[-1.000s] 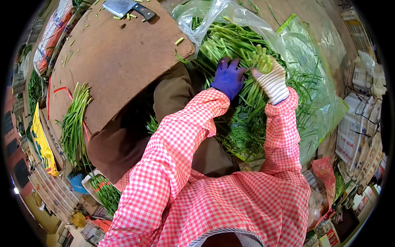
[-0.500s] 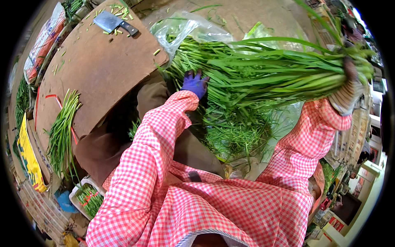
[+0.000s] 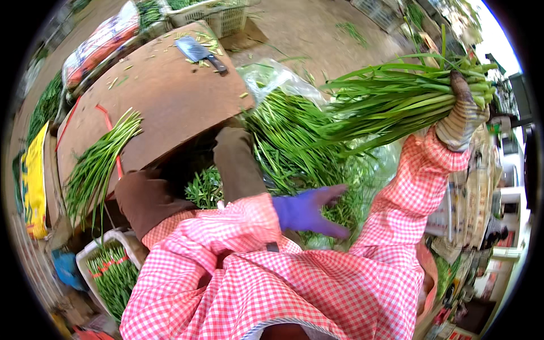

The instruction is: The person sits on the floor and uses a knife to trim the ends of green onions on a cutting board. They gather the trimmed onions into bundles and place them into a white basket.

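My right hand [image 3: 458,116], in a striped glove, grips a big bunch of long green stalks [image 3: 391,96], raised at the upper right with its leaves trailing leftward. My left hand [image 3: 309,212], in a purple glove, has its fingers spread and empty, blurred by motion, over loose greens below that bunch. A heap of greens [image 3: 286,136] lies in clear plastic [image 3: 277,73] beside my legs. At the left is a brown board [image 3: 153,99] bearing a cleaver [image 3: 191,50], cut bits and a separate bunch of stalks [image 3: 105,161] with red ties near it.
A white crate of tied greens [image 3: 88,258] sits at the lower left, beside a yellow sheet [image 3: 35,181]. A stuffed sack [image 3: 96,42] and crates [image 3: 226,22] line the back. Stacked baskets and boxes [image 3: 462,209] crowd the right.
My right hand has lifted the bunch out of the heap and swung it up and right. My left hand has left the greens, moving down toward my body with fingers spread. The view has shifted.
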{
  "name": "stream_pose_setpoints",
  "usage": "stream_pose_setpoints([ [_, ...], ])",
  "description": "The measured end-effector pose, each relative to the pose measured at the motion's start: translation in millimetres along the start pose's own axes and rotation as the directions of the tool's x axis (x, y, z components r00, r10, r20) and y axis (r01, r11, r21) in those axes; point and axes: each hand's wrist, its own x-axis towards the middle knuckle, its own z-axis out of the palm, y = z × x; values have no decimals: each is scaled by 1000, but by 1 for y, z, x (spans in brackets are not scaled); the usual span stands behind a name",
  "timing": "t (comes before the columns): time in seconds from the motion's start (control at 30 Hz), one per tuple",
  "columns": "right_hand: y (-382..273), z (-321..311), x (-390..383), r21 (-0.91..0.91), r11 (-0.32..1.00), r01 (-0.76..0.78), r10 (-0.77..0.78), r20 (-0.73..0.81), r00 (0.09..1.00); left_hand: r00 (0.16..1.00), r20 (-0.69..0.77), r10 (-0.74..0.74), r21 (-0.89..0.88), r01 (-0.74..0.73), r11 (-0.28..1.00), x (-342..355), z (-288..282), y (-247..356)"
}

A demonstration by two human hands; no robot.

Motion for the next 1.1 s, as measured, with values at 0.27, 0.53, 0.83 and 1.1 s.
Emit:
stream_pose_setpoints([
  [0.27,-70,95,-71,431,896,-108,100,40,994,625,-406,667,-770,-627,119,10,-50,116],
  [0.53,-48,94,-73,765,549,-337,264,224,938,536,-721,439,-611,-791,-36,-24,-140,98],
  [0.83,1,125,-144,790,276,-547,602,302,739,451,-768,454,-442,-887,133,-97,-197,82],
  [1.1,84,158,-224,351,510,-785,593,518,617,-12,-953,302,161,-866,473,-155,-214,83],
])
